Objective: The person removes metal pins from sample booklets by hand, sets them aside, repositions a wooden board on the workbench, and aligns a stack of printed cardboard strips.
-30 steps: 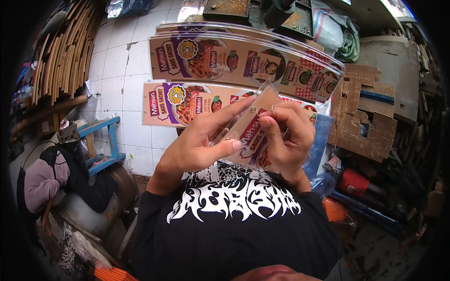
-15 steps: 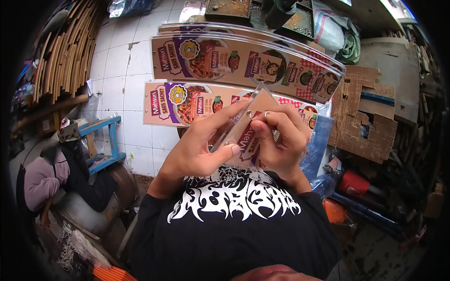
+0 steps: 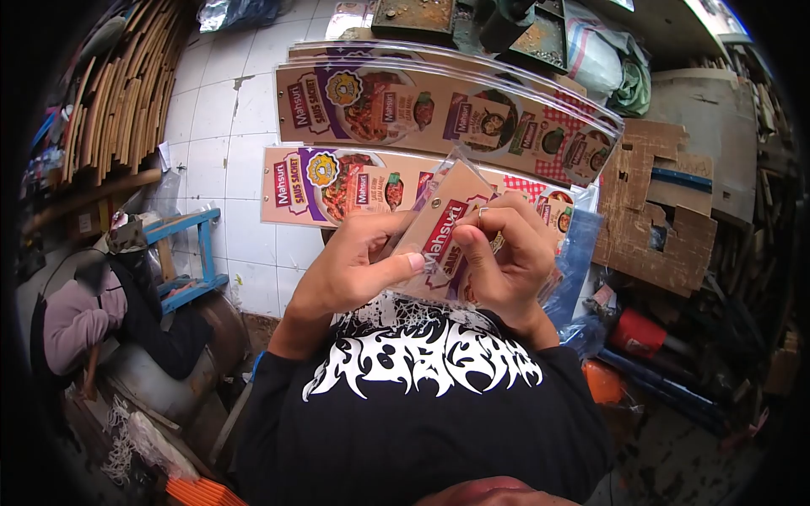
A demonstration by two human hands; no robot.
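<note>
A printed panel (image 3: 447, 221) in clear plastic, brown with a red label, is tilted close to my chest. My left hand (image 3: 359, 261) grips its left edge, the thumb lying on the printed face. With thumb and forefinger pinched over the face, my right hand (image 3: 510, 253) holds a small metal ring or hook, too small to make out fully. A round metal eyelet shows near the panel's upper corner. Beyond my hands lie a similar long panel (image 3: 291, 207) and a stack of such panels (image 3: 434, 139).
Metal trays (image 3: 413, 15) with small parts stand at the top. Cut brown boards (image 3: 662, 211) lie at the right, wooden strips (image 3: 126, 93) at the upper left. A blue frame (image 3: 207, 244) and a seated person (image 3: 80, 325) are at the left.
The panel in my hands has turned, so more of its red label shows. My left fingers have drawn back behind its edge, and my right pinch has moved slightly off the eyelet.
</note>
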